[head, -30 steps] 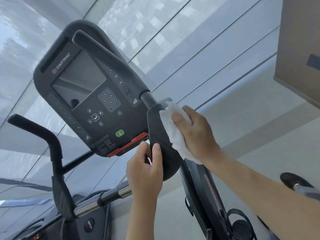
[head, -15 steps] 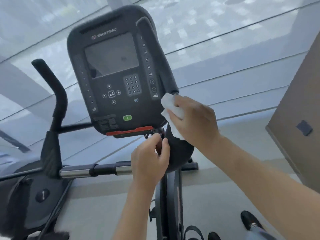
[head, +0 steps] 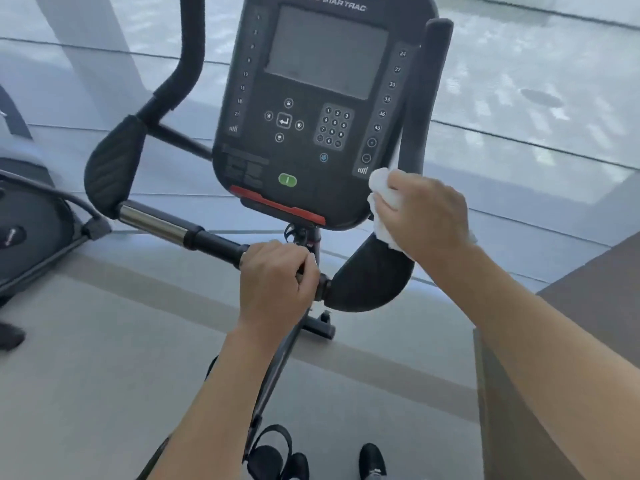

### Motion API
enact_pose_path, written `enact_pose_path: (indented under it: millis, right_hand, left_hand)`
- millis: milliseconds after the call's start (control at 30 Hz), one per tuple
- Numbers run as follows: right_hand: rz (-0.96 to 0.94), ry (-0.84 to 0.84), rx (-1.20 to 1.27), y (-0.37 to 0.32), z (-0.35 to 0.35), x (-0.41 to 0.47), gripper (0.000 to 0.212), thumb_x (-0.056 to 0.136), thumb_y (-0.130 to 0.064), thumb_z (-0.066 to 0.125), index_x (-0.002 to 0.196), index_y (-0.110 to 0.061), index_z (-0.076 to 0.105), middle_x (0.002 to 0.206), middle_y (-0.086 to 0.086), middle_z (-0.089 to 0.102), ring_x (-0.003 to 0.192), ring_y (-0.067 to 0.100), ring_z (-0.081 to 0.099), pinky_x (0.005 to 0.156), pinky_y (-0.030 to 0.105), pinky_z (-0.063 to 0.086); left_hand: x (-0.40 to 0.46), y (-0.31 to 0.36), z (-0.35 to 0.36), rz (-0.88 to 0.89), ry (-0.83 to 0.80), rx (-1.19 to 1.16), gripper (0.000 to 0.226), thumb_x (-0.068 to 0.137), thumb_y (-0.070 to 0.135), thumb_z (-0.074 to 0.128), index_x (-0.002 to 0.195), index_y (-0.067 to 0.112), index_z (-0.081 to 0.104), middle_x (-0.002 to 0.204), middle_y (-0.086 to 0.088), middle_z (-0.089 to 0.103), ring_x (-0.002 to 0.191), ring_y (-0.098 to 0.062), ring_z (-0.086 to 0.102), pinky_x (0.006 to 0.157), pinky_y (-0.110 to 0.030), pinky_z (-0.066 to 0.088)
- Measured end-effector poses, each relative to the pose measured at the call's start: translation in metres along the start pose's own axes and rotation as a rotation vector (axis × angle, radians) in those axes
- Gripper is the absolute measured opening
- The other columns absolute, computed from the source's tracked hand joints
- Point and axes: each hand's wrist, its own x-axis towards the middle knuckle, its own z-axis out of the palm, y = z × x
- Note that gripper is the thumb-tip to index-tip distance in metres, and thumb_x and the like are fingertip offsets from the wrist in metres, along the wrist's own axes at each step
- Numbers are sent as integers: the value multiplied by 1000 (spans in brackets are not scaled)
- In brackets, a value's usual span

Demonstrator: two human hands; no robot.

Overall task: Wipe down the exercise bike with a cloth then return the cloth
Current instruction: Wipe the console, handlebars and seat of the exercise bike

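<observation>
Head view: looks down over both forearms at the front of an exercise bike (head: 313, 216).
Console (head: 322, 109): dark panel at 12 o'clock, upright and facing the camera, with a grey screen, a number keypad, a green button (head: 287, 180) near its lower edge and a red strip (head: 277, 206) along the bottom.
Handlebar (head: 180, 232): a black and chrome bar that runs from 9 o'clock toward the centre, below the console; black padded rests sit at each end, with upright grips rising at 11 and 1 o'clock.
Left hand (head: 277, 275): at centre, fingers curled tight around the black bar just left of the right padded rest (head: 372, 277).
Right hand (head: 427, 214): at 2 o'clock from the left hand, clamped on the cloth, pressing it where the console's lower right corner meets the top of the right padded rest.
Cloth (head: 381, 192): white, bunched under the right hand's fingers, with its edge showing to the left of the knuckles and a little past the wrist.
Hands: apart, each on its own part of the bike.
Floor (head: 104, 375): pale grey, with a second machine (head: 31, 237) at 9 o'clock.
Shoes (head: 372, 460): dark, at 6 o'clock beside a strapped pedal (head: 270, 455).
Box (head: 561, 393): brown, at 4 o'clock.
</observation>
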Motion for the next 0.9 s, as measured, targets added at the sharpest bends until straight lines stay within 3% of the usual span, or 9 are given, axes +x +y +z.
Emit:
enact_pose_path:
  millis: [100, 200, 300, 367, 467, 600, 633, 767, 900]
  right_hand:
    - [-69, -47, 39, -15, -1, 0, 35, 95, -40, 55, 73, -25, 32, 61, -5, 40, 57, 27, 51, 58, 32, 40]
    - [-249, -58, 80, -49, -6, -44, 46, 94, -39, 62, 80, -33, 19, 61, -7, 37, 52, 21, 46, 47, 30, 43]
    - [-325, 6, 132, -47, -7, -74, 36, 94, -42, 65, 75, -26, 39, 63, -8, 34, 52, 17, 35, 45, 24, 23]
    - [-283, -14, 95, -31, -12, -65, 32, 94, -44, 64, 72, -28, 48, 62, -5, 40, 52, 21, 40, 45, 23, 33]
    - [-137, -12, -28, -8, -21, -21, 25, 90, -35, 61, 77, -39, 40, 60, 1, 45, 51, 27, 50, 46, 35, 50]
    - [-144, -74, 12, -15, -21, -4, 30, 92, -40, 55, 72, -39, 34, 61, 0, 43, 55, 23, 49, 54, 32, 43]
    - [-192, -119, 7, -22, -18, -12, 19, 94, -45, 54, 80, -35, 46, 63, -2, 46, 58, 21, 53, 54, 31, 42]
    - [-313, -241, -50, -43, -11, -33, 47, 98, -64, 34, 80, -31, 63, 73, -9, 53, 69, 10, 56, 55, 25, 38]
    - [-224, -199, 14, -32, -19, -28, 43, 102, -53, 54, 74, -22, 60, 69, -5, 55, 64, 20, 56, 56, 31, 38]
  left_hand:
    - [-2, 1, -2, -4, 4, -2, 35, 97, 17, 55, 63, 16, 47, 58, 5, 43, 59, -20, 39, 69, -36, 35]
    - [-5, -4, -4, 20, -22, -35, 35, 99, 16, 55, 64, 14, 48, 60, 3, 48, 63, -22, 43, 72, -37, 37]
    - [-6, -6, -5, 31, -16, -64, 32, 96, 15, 51, 64, 16, 47, 62, 3, 49, 65, -22, 43, 73, -34, 33]
    - [-7, -4, -4, 26, -4, -65, 29, 95, 16, 51, 66, 14, 54, 64, 2, 55, 66, -21, 46, 75, -34, 36]
    - [-7, -3, 0, 4, 4, -48, 26, 92, 15, 54, 67, 13, 61, 65, 0, 59, 67, -24, 50, 77, -40, 42]
    - [-8, -1, 2, -5, 40, -37, 25, 91, 14, 57, 66, 13, 59, 62, 0, 55, 64, -23, 47, 74, -38, 41]
    - [-8, -1, 2, 2, 47, -37, 25, 91, 13, 57, 66, 13, 59, 61, 0, 55, 64, -23, 47, 74, -38, 41]
    - [-10, -6, 0, 44, 45, -54, 27, 96, 14, 56, 68, 13, 59, 64, 0, 55, 66, -24, 48, 76, -40, 43]
    - [-16, -13, -5, 85, -10, -84, 27, 101, 19, 53, 79, 15, 66, 75, 3, 63, 76, -22, 53, 88, -39, 44]
